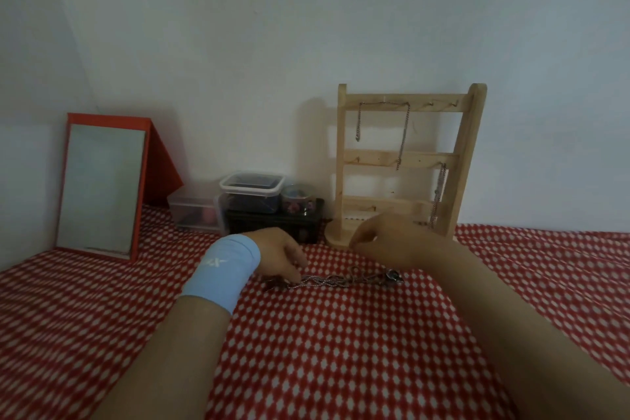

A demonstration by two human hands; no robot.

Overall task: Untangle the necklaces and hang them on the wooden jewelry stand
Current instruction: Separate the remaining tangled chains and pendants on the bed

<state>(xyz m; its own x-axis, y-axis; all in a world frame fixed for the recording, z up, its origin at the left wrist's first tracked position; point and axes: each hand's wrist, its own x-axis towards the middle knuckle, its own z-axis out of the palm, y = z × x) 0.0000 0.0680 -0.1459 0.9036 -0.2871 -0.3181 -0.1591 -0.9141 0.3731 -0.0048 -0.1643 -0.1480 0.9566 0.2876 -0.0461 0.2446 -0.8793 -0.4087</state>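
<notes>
A tangle of silver necklaces (332, 280) lies on the red-and-white checked cloth (341, 344), with a dark pendant at its right end. My left hand (281, 254), a blue wristband on its wrist, pinches the left end of the tangle against the cloth. My right hand (392, 239) hovers over the right end with curled fingers; whether it holds a chain is unclear. The wooden jewelry stand (404, 160) stands just behind my right hand against the wall. Three chains hang on it: two from the top rail, one from the right of the middle rail.
A red-framed mirror (102, 187) leans at the back left. Clear plastic boxes (252, 193), a small round tin and a dark box sit between the mirror and the stand. A white wall closes the back.
</notes>
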